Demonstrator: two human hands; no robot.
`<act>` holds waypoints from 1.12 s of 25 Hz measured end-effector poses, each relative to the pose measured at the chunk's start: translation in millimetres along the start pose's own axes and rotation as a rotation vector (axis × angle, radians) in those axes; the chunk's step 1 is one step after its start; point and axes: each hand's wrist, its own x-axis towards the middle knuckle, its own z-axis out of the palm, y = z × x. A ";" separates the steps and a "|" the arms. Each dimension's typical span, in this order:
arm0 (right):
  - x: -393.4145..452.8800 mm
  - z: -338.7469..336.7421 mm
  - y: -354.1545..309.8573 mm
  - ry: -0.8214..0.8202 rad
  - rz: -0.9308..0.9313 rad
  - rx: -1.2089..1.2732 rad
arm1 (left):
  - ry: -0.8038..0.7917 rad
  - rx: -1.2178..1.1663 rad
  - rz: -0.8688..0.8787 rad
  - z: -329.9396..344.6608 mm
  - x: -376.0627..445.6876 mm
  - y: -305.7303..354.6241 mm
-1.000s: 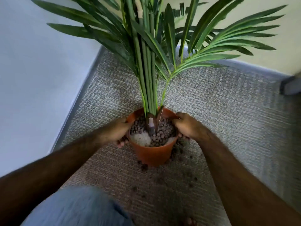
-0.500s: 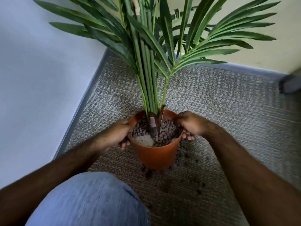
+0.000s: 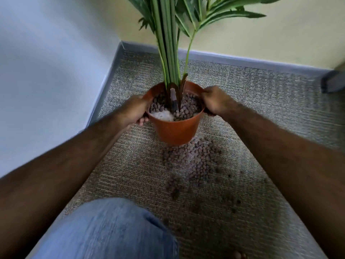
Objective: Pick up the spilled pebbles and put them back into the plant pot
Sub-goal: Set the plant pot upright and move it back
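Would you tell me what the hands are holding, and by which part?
Both hands, left and right, grip the round orange plastic plant pot by opposite sides of its rim.

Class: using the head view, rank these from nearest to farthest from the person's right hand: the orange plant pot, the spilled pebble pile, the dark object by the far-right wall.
1. Orange plant pot: its rim is gripped by the right hand.
2. Spilled pebble pile: on the carpet, below the hand.
3. Dark object: far right, by the wall.
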 end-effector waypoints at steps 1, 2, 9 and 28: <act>5.7 0.6 -3.9 0.028 0.005 0.021 | 0.039 -0.012 0.012 -1.2 7.6 2.5; 10.0 1.0 -7.8 0.044 0.013 0.043 | 0.075 -0.028 0.020 -1.8 15.2 4.7; 18.8 12.7 -17.4 0.045 0.038 0.256 | 0.217 0.000 0.029 10.7 48.9 9.1; -9.9 40.5 19.5 0.113 0.110 0.661 | 0.216 -0.241 0.112 19.0 30.2 -51.7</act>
